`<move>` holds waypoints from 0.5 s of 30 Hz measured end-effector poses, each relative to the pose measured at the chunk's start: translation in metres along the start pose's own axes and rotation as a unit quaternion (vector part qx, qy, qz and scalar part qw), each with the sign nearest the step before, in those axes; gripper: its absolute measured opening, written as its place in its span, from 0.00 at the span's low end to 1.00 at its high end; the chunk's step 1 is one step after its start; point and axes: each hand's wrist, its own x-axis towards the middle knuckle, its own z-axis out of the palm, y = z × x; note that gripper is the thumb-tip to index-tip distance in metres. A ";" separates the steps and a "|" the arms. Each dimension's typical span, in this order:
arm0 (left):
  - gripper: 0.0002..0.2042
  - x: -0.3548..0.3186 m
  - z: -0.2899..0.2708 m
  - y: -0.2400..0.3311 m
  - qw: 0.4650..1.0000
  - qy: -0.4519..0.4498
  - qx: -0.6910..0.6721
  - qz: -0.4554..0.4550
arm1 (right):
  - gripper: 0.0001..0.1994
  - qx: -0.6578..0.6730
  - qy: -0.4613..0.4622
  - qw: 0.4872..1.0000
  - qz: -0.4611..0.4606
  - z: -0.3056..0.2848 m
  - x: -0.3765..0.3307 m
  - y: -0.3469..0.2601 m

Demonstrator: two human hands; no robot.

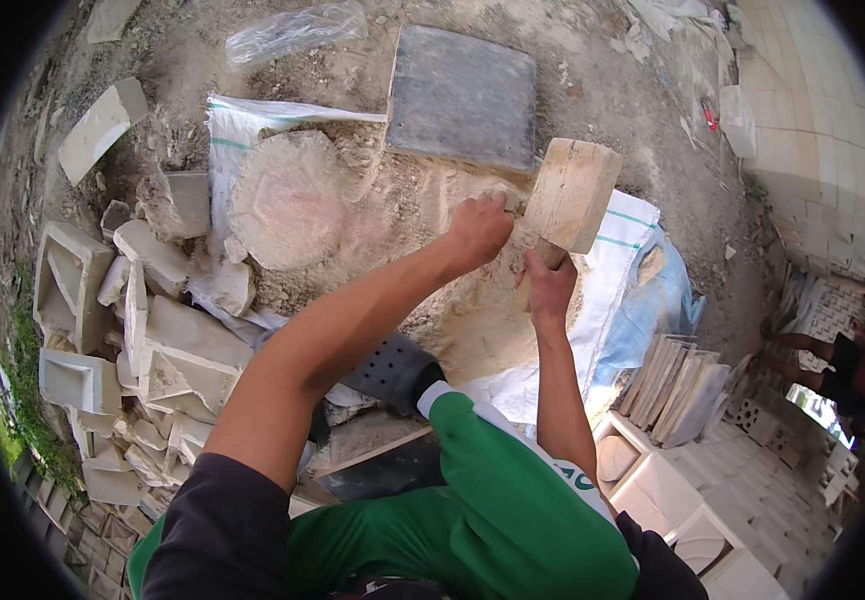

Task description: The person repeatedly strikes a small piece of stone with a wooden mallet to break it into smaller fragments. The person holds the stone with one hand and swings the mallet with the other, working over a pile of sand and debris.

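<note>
Head view: broken pale slabs [192, 335] heap at left, beside a round block [287, 205] on white sacking [230, 125]. A dark board [462, 95] lies beyond the left hand [480, 232], fingers curled in; whether they hold anything, I cannot tell. The right hand [550, 285] grips a wooden mallet [574, 195] near the board. Lettering [581, 478] marks the green trousers [522, 490]; thin panels [672, 385] stand farther right.

It's an open-air stoneworking yard, by the look of it! Bare dusty ground [372, 80] all round, and a wooden mallet [572, 195] over a powder-strewn white woven sheet [601, 290]. Past the sheet's left edge, here's a heap of broken pale slabs [192, 335], green weeds [49, 455] beyond! By the sheet's lower right edge, thin tiles [670, 395] stand in a row, and farther right rises a wall of pale blocks [817, 130].
</note>
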 end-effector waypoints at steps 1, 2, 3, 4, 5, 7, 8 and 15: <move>0.23 -0.003 -0.006 0.000 1.000 0.003 -0.012 0.004 | 0.15 -0.009 0.000 1.000 0.000 0.000 -0.002 0.002; 0.21 -0.006 -0.012 0.000 1.000 0.006 -0.025 0.008 | 0.15 -0.018 0.001 1.000 0.001 -0.001 -0.005 0.003; 0.21 -0.009 -0.016 -0.004 0.999 0.029 -0.016 0.016 | 0.15 -0.018 0.001 1.000 0.000 0.003 -0.005 0.005; 0.21 -0.011 -0.019 -0.008 0.998 0.053 -0.007 0.025 | 0.15 -0.018 0.002 1.000 -0.001 0.006 -0.005 0.006; 0.21 -0.012 -0.023 -0.011 0.997 0.075 0.001 0.034 | 0.16 -0.019 0.003 1.000 -0.001 0.008 -0.004 0.008; 0.21 -0.011 -0.024 -0.015 0.996 0.080 0.002 0.042 | 0.16 -0.011 -0.002 1.000 -0.003 0.006 -0.005 0.010; 0.21 -0.010 -0.024 -0.014 0.995 0.083 0.003 0.047 | 0.16 -0.007 -0.005 1.000 -0.004 0.004 -0.006 0.010; 0.17 -0.008 -0.019 -0.014 0.998 0.049 -0.040 -0.002 | 0.12 0.022 -0.004 1.000 0.019 0.003 -0.003 0.011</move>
